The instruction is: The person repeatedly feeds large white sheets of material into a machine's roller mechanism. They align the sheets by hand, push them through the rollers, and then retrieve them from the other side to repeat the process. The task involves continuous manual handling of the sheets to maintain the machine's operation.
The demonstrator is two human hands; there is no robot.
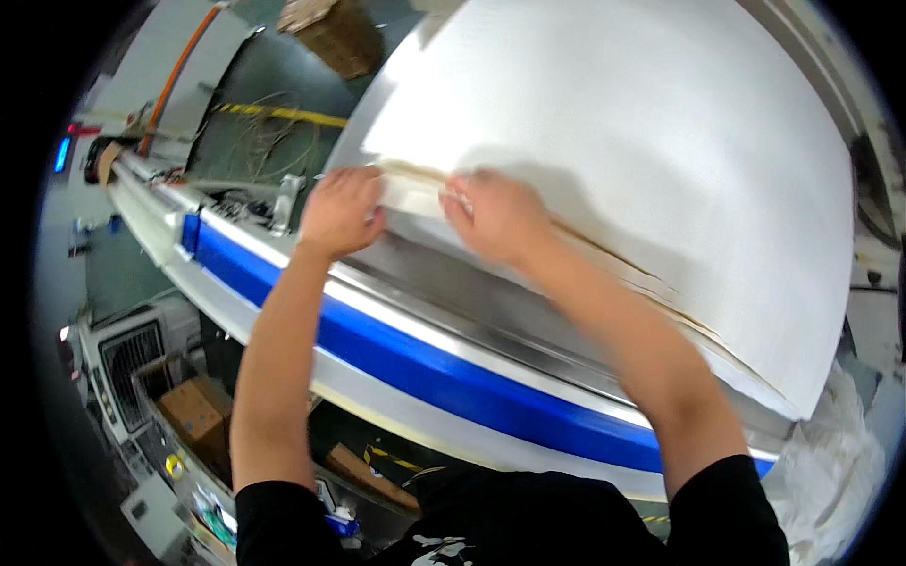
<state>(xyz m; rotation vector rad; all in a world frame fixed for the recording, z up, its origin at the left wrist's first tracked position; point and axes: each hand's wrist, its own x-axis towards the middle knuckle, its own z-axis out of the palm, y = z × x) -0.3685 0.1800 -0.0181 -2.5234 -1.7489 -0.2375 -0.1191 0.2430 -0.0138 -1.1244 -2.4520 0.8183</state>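
A large white sheet covers most of the table, with several layers showing brownish lines along its near edge. At the left end of that edge, my left hand is closed, its fingers curled over the sheet's near left corner. My right hand grips the same edge a short way to the right, fingers and thumb pinched round it. Between the hands the edge lifts and folds slightly. My fingers hide how many layers I hold. Below the edge, a grey metal surface shows.
A blue strip runs along the table's front. Small metal parts and a clear bottle lie at its left end. A cardboard box and loose cable are on the floor. A translucent plastic bag hangs at the right.
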